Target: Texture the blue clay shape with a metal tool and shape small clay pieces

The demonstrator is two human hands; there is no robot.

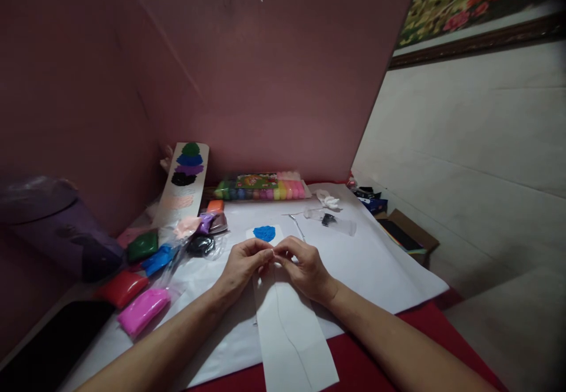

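Note:
A long white card strip (287, 333) lies in front of me, with a thin dark line drawn down its lower part. Near its far end is a rough blue patch (264, 233) that looks like clay. My left hand (247, 262) and my right hand (305, 267) meet above the card, just on the near side of the patch. Thumb and fingers of each are pinched together, tip against tip. Whatever sits between the fingertips is too small to make out. A thin metal tool (297, 227) lies just beyond my right hand.
At left lie several soft coloured packets, including a pink packet (145, 312) and a red packet (122, 289). A second card (183, 185) with coloured patches leans behind them. A pack of coloured sticks (260, 187) lies at the back. White sheeting (375, 268) covers the red cloth (446, 345).

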